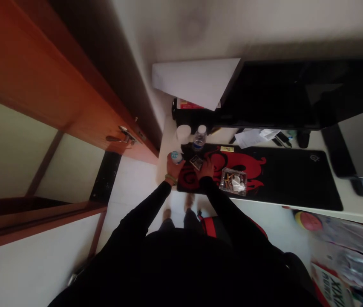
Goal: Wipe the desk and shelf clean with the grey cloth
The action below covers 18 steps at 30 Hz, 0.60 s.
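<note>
Left hand (171,169) has fingers curled round a small pale bottle (177,157), top blue-and-white, near the left end of a black-and-red mat (292,175) on the surface (347,197); right hand (205,168) is at a dark, pale-edged packet (196,162) on that mat, finger pinch indeterminable.

Dim room, muted light, and a soft picture throughout!
Black sleeves (133,217) and the monitor (271,94) are near-solid dark here, while the white paper (194,79) and floor (122,183) carry the brightness. A shadow band crosses the wall (264,21); glints dot the clear box (234,187). Out wide, the door (82,76) stretches and slants, the plastic bag (354,232) smears, and the fingers (207,165) look soft.
</note>
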Each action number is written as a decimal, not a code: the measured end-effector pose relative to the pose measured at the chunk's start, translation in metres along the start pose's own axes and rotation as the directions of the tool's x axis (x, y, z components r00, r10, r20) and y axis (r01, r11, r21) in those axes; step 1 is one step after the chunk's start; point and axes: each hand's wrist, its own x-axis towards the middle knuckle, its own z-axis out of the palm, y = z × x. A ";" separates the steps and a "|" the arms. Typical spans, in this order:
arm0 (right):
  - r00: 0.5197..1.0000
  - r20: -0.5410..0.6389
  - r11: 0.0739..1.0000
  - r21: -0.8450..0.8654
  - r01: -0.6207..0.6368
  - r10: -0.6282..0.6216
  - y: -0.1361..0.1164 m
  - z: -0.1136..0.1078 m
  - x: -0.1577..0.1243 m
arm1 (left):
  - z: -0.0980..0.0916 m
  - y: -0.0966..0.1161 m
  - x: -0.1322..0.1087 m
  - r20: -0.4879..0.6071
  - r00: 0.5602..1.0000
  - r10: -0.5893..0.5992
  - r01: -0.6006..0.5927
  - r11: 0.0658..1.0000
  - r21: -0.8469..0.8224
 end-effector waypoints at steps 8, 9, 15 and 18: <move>0.980 0.088 0.904 0.379 -0.197 0.177 0.017 -0.017 -0.049 | -0.002 0.013 -0.030 0.153 0.988 0.033 -0.029 0.999 -0.025; 0.978 0.091 0.886 0.413 -0.209 0.188 0.021 -0.024 -0.061 | -0.003 0.015 -0.037 0.200 0.978 0.051 -0.044 0.998 -0.041; 0.923 -0.139 0.862 0.429 -0.270 0.358 0.060 -0.074 -0.119 | -0.002 0.024 -0.054 0.431 0.902 -0.017 0.045 0.997 -0.055; 0.776 -0.364 0.845 0.367 -0.388 0.515 0.089 -0.099 -0.132 | 0.002 0.027 -0.049 0.531 0.846 -0.047 0.092 0.994 -0.058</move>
